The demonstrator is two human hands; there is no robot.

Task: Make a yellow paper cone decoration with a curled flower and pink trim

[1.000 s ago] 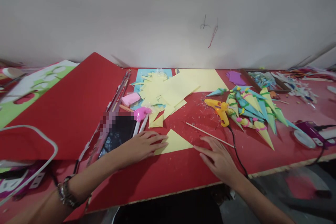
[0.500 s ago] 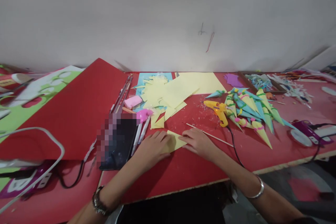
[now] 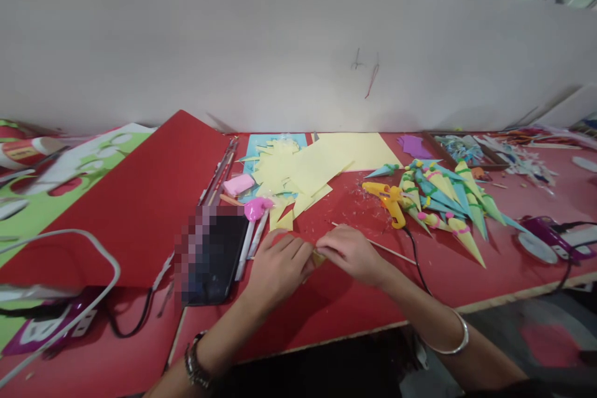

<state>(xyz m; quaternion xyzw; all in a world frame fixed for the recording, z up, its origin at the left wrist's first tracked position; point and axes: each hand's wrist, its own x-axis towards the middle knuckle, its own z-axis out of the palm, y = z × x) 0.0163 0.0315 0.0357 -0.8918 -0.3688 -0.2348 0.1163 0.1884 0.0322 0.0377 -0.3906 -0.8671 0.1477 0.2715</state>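
Head view: the yellow paper [image 3: 318, 259], mostly hidden, lies between the left hand [image 3: 283, 261] and the right hand [image 3: 352, 254] over the red desk [image 3: 345, 308], against the fingers of both. The left fingers curl narrowly around it; the right fingers pinch its exposed end. Neither hand is clearly nearer, and the paper's long axis cannot be told.

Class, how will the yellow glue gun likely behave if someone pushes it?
The yellow glue gun probably won't roll, since it lies on its side. Its black cord would likely drag. Pushed right, it may bump the paper cones beside it.
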